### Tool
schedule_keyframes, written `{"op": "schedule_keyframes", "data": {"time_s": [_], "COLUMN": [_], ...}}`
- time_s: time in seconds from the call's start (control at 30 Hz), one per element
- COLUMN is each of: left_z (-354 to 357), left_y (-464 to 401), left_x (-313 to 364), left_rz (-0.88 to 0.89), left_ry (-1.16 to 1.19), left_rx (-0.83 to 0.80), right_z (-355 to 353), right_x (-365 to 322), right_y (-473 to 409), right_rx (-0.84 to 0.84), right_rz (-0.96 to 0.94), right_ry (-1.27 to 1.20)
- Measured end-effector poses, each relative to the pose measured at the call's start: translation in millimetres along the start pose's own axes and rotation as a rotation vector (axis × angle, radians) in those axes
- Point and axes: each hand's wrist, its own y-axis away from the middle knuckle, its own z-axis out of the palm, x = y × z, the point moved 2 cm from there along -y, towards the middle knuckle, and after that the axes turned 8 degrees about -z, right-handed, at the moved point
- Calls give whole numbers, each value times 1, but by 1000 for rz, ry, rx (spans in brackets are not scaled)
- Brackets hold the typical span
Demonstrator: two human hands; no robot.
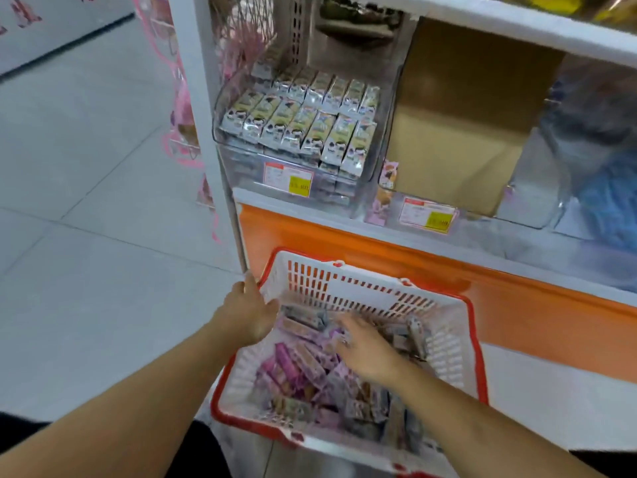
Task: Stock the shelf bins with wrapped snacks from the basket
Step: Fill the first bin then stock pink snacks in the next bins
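A white plastic basket [358, 288] with a red rim sits low in front of the shelf, filled with several purple and grey wrapped snacks [303, 370]. My left hand [250, 313] holds the basket's left rim. My right hand [363, 350] reaches into the basket, fingers spread over the snacks; whether it holds one is hidden. Above, a clear shelf bin [227, 98] is packed with rows of silver-green wrapped snacks [303, 119]. Beside it a clear bin [386, 208] holds a cardboard box [458, 132].
An orange panel [379, 243] runs under the shelf edge. Yellow price tags [299, 185] hang on the bin fronts. A third bin at the right holds blue packs [606, 201]. Pink goods [182, 115] hang at the shelf's left end. Grey tiled floor [86, 201] lies to the left.
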Motion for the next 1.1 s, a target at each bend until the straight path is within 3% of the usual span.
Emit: {"op": "schedule_keyframes", "data": {"time_s": [0.13, 0.37, 0.53, 0.63, 0.73, 0.9, 1.0, 1.1], "left_z": [28, 36, 38, 38, 38, 23, -7, -51], "left_y": [-15, -13, -14, -11, -13, -2, 10, 37], "left_x": [-12, -11, -12, -11, -11, -4, 14, 57], "left_rz": [-64, -39, -50, -48, -50, -111, 10, 168], "left_ry": [162, 181, 147, 140, 124, 3, -9, 202], "left_rx": [58, 229, 257, 254, 246, 210, 293, 41], "right_z": [28, 74, 78, 73, 55, -13, -65, -120], "right_x": [16, 25, 24, 27, 21, -17, -53, -86], "right_y": [-45, -143, -155, -144, -122, -62, -20, 22], "right_rx": [-54, 14, 41, 109, 149, 172, 156, 216], "right_rz": [60, 39, 82, 79, -10, -159, -218, -332], "right_ry": [-39, -48, 177, 93, -71, -138, -115, -36]}}
